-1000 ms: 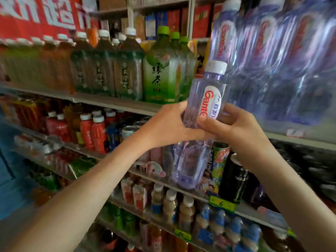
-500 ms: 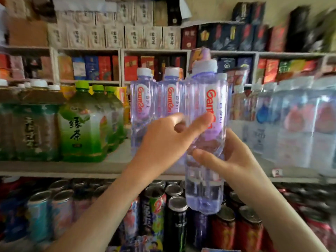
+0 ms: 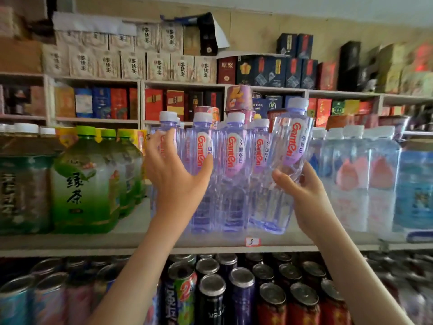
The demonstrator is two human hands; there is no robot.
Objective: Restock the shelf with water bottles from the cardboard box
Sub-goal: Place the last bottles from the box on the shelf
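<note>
Right fingers (image 3: 307, 171) and thumb are curled round the lower body of the clear purple-tinted plastic water bottle with a white cap (image 3: 289, 158). I'm grasping it, thumb on the near face, the other fingers mostly hidden behind it. The bottle is tilted, long axis running from base at 7 o'clock to cap at 1 o'clock. Its base is low at the white shelf board (image 3: 112, 240); touching or just above, can't tell.

Left fingers (image 3: 161, 141) are spread, nearly straight and released, gripping nothing. They're laid against the upright row of matching purple-tinted water bottles (image 3: 234, 160), thumb on the second one along.

The slot for my bottle looks to be at the row's 3 o'clock end, between the last standing bottle and the big clear white-capped water jugs (image 3: 351, 181). From my right hand (image 3: 304, 195) that's about 8 o'clock, just beside. The right hand is nearer; the left hand (image 3: 178, 181) is well apart at 9 o'clock.

My read: swing the cap to 12 o'clock, then slide the bottle in.

Both forearms rise from 6 o'clock, left palm to the row. The cardboard box is not in view.
</note>
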